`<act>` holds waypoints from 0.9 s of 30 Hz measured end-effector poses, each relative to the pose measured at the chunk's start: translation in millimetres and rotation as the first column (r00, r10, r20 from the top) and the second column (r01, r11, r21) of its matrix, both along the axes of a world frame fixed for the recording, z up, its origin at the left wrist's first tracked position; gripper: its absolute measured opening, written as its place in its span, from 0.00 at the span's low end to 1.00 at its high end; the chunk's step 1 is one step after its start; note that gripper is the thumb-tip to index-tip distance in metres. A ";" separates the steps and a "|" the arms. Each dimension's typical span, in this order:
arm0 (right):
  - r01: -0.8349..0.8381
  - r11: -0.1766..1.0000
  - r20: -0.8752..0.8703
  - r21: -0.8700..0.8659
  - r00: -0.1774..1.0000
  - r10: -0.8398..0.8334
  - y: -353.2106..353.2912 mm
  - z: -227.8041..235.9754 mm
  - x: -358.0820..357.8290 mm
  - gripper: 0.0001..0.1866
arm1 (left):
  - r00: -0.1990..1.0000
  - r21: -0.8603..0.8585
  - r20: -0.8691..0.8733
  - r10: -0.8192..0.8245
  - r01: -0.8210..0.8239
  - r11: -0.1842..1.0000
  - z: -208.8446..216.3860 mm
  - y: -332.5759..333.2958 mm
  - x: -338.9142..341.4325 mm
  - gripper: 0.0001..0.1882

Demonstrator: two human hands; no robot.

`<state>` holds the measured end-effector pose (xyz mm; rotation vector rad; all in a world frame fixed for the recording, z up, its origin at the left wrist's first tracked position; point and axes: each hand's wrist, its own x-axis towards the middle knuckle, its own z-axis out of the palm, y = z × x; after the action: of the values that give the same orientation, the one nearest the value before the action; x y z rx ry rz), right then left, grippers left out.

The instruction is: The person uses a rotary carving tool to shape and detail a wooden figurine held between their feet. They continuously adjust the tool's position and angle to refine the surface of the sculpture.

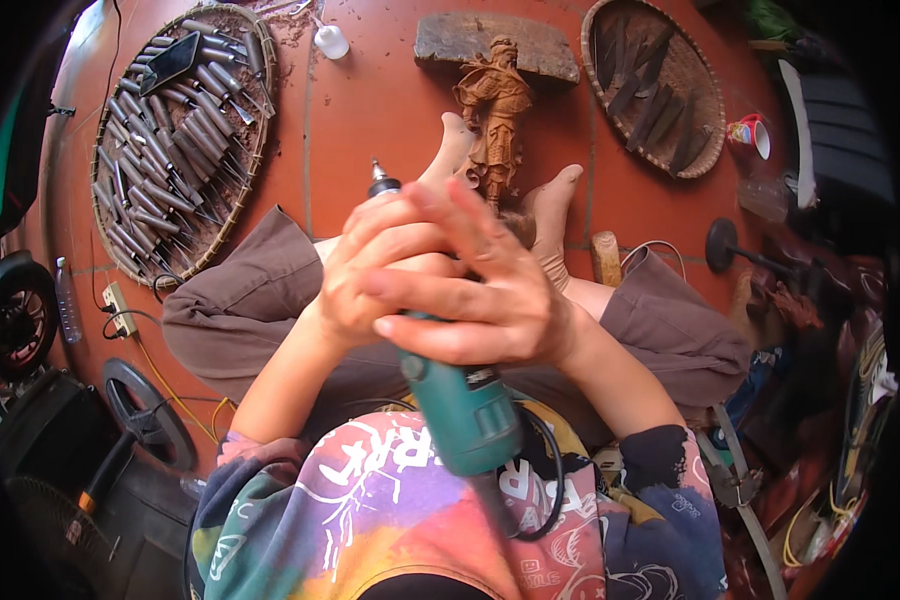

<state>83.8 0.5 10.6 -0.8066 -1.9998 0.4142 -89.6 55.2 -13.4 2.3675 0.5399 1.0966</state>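
A green electric die grinder (460, 400) is held in front of my chest, its black collar and metal tip tilted up and away to the left. My left hand (365, 265) is wrapped round its neck. Across the left hand and the grinder's body lies my right hand (515, 285), fingers stretched out and partly blurred. A black cord curves from the grinder's rear end. Beyond my hands, between my bare feet, a carved wooden figure (498, 115) lies with its upper part against a worn wooden block (560, 62).
At left, a woven tray (255, 190) holds many wood-handled carving tools and a phone (170, 62). Another woven tray (705, 90) with dark flat pieces stands far right, beside a red-white cup (750, 137). A power strip (118, 308) and bottle (67, 300) stand left.
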 end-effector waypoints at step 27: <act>0.087 0.993 -0.195 0.076 0.978 -0.071 65.6 3.5 -64.1 0.16 | 0.871 -0.395 0.044 0.489 -0.434 0.810 -6.7 -23.3 -13.7 0.28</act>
<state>19.7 66.1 14.1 -0.7617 -1.7884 0.3458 -103.4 31.8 -20.1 1.8471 1.2070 1.2219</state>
